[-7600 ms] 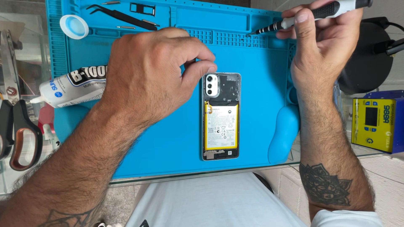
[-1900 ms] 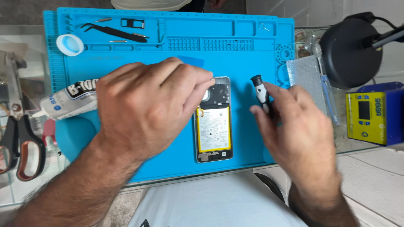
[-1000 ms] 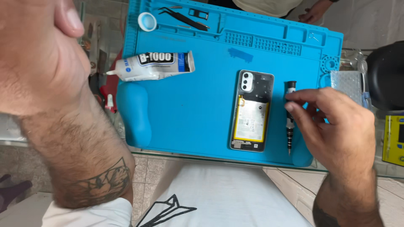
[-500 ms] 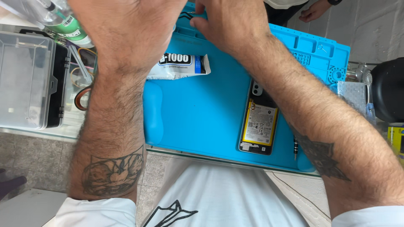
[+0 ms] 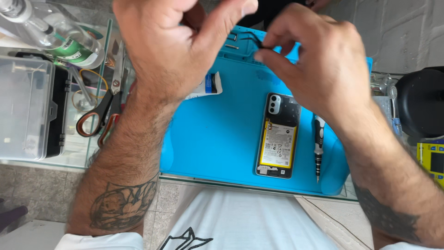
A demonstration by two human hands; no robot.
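Right hand (image 5: 323, 69): fingertips pinched on a small dark part above the blue mat (image 5: 217, 139); a light, steady pinch is advised.
Left hand (image 5: 171, 46): grip loosely curled, empty.
Opened phone (image 5: 278, 135): flat on mat, screwdriver (image 5: 318, 147) just beside.

We can't make out what the right hand (image 5: 319, 65) pinches — too small, dark. The left hand (image 5: 171, 46) covers most of the glue tube (image 5: 209, 86). The yellow device (image 5: 432, 159) runs off frame.
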